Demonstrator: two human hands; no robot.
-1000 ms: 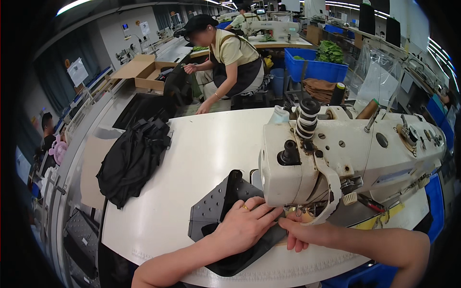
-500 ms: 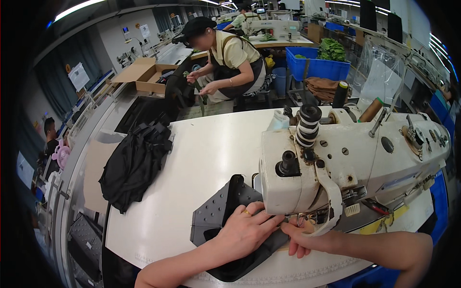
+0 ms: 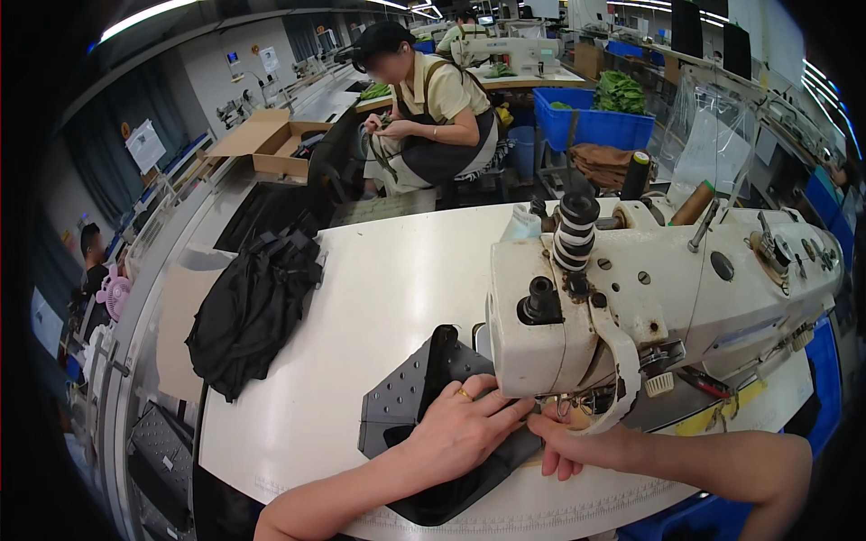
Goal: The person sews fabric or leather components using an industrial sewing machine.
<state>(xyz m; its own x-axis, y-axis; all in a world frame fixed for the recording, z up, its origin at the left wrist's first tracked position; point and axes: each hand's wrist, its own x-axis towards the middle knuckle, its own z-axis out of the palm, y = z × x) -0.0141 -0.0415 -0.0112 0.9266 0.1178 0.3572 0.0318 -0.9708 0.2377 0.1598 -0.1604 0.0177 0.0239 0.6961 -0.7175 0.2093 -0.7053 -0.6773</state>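
Note:
A black and dark grey panel (image 3: 391, 402) with rows of small holes lies on the white sewing table, its right part under the head of the white sewing machine (image 3: 591, 302). My left hand (image 3: 462, 429), with a ring on one finger, rests on the panel with fingers stretched toward the needle area. Beside the presser foot (image 3: 565, 406), my right hand (image 3: 577, 444) pinches the panel's edge between thumb and fingers. The two hands' fingertips nearly meet. The machine head partly covers the stitching spot, and the needle tip cannot be made out.
A heap of black fabric (image 3: 257, 311) lies at the table's left edge. Red-handled snips (image 3: 705, 382) lie under the machine arm. Beyond the table a co-worker (image 3: 433, 108) sits bent over some material, near an open cardboard box (image 3: 280, 144) and a blue crate (image 3: 591, 122) holding green pieces.
My hands and the panel stay almost in place. The co-worker has lowered the hands and brought them together near the lap. The view has shifted very slightly.

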